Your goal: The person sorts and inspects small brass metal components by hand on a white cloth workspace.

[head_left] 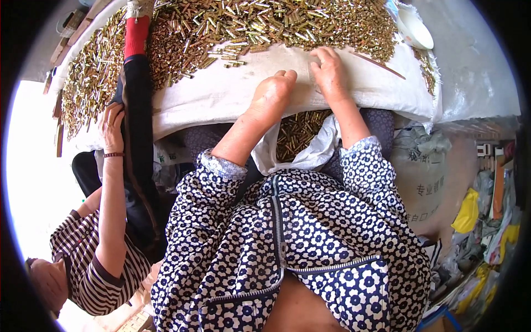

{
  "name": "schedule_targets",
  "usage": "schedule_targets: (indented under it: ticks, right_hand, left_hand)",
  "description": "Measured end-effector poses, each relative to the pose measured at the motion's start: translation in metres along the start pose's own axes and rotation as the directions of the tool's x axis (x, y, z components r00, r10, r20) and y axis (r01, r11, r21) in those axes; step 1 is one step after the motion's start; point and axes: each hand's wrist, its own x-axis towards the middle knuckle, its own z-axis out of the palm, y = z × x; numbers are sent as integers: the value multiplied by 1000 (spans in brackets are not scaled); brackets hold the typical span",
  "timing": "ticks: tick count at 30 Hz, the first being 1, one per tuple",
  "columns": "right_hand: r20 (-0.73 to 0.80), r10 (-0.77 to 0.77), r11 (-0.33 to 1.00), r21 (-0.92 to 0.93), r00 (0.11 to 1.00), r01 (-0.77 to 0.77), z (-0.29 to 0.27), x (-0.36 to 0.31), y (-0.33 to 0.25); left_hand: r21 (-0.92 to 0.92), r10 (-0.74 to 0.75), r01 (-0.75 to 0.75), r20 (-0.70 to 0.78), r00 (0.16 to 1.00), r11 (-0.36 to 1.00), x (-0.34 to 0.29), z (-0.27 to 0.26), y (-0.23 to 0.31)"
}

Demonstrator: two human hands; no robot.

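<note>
My left hand point(275, 94) is held over the near edge of the white cloth point(221, 99), fingers curled in and closed; whatever they may hold is hidden. My right hand point(330, 73) is beside it, palm down over the cloth, with its fingers lightly bent and the thumb apart; no object shows in it. Beyond both hands spreads a heap of small brass-coloured metal tubes point(265, 25), with a few loose ones at its near edge. Below my hands, between my knees, a white bag point(268, 146) holds more metal tubes point(298, 133).
Right of my right hand lies a thin brown stick point(379, 65). A white bowl point(415, 30) stands at the far right. At left, a co-worker in a striped shirt point(99, 265) rests a hand point(112, 130) by a dark-trousered leg point(137, 94) stretched over the heap. Bags and scraps point(467, 210) crowd the right.
</note>
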Motion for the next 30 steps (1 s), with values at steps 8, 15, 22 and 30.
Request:
schedule_targets:
  ticks: [8,15,22,30]
  right_hand:
    - [-38,-32,973,-229,999,23,12,22,15]
    - [-43,7,977,-214,999,-16,21,34,36]
    - [-73,-63,961,-275,995,40,20,30,32]
    - [-65,-33,957,-289,997,13,22,31,31]
  left_hand:
    - [-78,38,-42,-48,998,996,7,6,-11]
    - [-510,-193,127,-78,978,851,6,25,-43]
    - [112,16,-6,-84,996,994,2,0,-46]
    - [-570,-386,355,70,920,741,-4,-4,-53]
